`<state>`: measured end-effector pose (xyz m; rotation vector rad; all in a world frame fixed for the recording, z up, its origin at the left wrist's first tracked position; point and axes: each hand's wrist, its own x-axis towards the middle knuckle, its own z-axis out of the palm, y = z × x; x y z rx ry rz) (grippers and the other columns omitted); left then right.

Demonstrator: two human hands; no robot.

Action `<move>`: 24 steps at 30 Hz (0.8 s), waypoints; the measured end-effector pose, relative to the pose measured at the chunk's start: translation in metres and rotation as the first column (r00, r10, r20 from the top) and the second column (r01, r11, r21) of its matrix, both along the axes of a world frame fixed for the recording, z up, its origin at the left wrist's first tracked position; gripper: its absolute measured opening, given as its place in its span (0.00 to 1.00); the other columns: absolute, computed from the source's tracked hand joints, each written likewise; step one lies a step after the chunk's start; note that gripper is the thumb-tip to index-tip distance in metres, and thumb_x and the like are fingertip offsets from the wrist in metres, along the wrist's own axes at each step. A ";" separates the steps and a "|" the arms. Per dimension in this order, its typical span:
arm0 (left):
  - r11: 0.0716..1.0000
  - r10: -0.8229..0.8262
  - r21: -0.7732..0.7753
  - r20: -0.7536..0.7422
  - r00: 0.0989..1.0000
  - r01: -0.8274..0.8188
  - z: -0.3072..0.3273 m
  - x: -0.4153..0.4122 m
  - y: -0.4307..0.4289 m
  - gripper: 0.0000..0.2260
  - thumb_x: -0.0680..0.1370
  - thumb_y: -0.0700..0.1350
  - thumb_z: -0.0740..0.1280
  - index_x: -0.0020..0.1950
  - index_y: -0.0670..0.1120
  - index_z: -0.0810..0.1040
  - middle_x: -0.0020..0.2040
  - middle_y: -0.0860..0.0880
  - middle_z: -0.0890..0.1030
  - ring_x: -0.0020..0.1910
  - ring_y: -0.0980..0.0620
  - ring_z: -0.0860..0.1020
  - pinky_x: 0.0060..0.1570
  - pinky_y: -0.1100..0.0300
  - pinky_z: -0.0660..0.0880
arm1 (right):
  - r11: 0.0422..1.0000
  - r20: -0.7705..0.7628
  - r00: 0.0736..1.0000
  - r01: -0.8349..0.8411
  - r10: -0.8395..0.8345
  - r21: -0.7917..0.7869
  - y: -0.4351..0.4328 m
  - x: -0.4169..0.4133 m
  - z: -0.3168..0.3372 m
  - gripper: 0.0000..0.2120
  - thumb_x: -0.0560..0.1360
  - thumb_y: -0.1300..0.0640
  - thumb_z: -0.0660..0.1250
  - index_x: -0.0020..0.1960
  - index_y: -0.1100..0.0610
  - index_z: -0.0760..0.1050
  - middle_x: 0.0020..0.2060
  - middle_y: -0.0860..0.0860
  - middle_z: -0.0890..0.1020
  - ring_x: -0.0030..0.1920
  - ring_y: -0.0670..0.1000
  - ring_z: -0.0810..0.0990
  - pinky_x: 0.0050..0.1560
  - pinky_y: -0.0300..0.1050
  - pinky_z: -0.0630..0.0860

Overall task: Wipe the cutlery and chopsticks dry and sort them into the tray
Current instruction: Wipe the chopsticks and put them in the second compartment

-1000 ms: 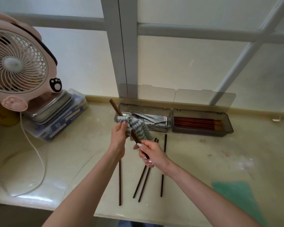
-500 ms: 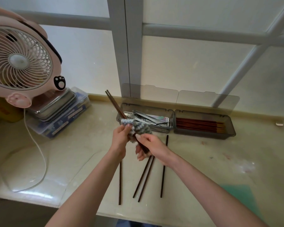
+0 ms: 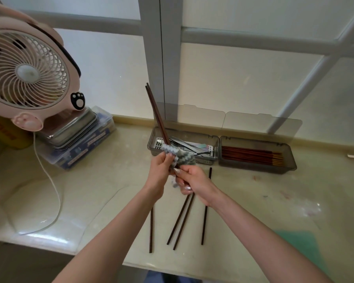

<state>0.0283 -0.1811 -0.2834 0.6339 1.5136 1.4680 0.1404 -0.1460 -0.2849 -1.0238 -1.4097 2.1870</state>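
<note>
The person is working over the countertop [image 3: 274, 201], where the two-part tray [image 3: 255, 168] is sitting against the far edge. Metal cutlery [image 3: 192, 145] is lying in its left compartment and sorted chopsticks [image 3: 251, 155] in its right one. Four loose chopsticks [image 3: 180, 220] are lying near the front edge, pointing toward the tray. The left hand [image 3: 160, 170] is pinching the grey-and-white cloth [image 3: 181, 158] around a held pair of chopsticks [image 3: 157, 113], which is slanting up and leftward above the tray's left compartment. The right hand [image 3: 195, 180] is curling its fingers round the pair's lower ends. Judging from this, a wiping stroke is being made. To do it well, the right hand should be anchoring both sticks firmly while the left is squeezing the cloth and sliding it the whole length to the tips, before the pair goes into the right compartment.
</note>
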 end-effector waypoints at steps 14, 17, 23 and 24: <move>0.985 -0.066 -0.157 0.075 0.995 0.077 -0.004 -0.013 -0.006 0.09 0.81 0.39 0.56 0.48 0.43 0.75 0.43 0.47 0.80 0.40 0.52 0.79 0.36 0.60 0.76 | 0.722 0.294 0.947 -0.111 -0.133 0.683 0.024 0.015 -0.014 0.28 0.71 0.63 0.71 0.68 0.50 0.67 0.62 0.46 0.76 0.61 0.43 0.74 0.62 0.39 0.71; 0.974 -0.137 -0.176 0.053 0.989 0.145 -0.004 -0.015 -0.007 0.08 0.81 0.37 0.57 0.47 0.43 0.74 0.42 0.46 0.80 0.39 0.51 0.79 0.36 0.59 0.78 | 0.813 0.347 0.936 -0.248 0.061 0.526 0.025 0.015 -0.019 0.27 0.73 0.66 0.67 0.69 0.49 0.68 0.63 0.49 0.76 0.64 0.48 0.74 0.65 0.48 0.72; 0.958 -0.172 -0.221 0.073 0.982 0.184 -0.008 -0.015 -0.010 0.06 0.77 0.31 0.61 0.51 0.37 0.75 0.43 0.44 0.80 0.40 0.49 0.80 0.38 0.61 0.80 | 0.787 0.384 0.907 -0.107 -0.173 0.607 0.023 0.019 -0.024 0.02 0.71 0.64 0.71 0.43 0.62 0.83 0.36 0.53 0.84 0.40 0.49 0.81 0.43 0.44 0.78; 0.957 -0.175 -0.220 0.091 0.980 0.191 -0.009 -0.015 -0.010 0.06 0.76 0.30 0.62 0.49 0.37 0.76 0.43 0.44 0.81 0.40 0.50 0.80 0.38 0.61 0.80 | 0.771 0.382 0.900 -0.089 -0.209 0.631 0.022 0.019 -0.023 0.01 0.70 0.64 0.72 0.40 0.61 0.83 0.32 0.50 0.82 0.35 0.45 0.79 0.36 0.38 0.75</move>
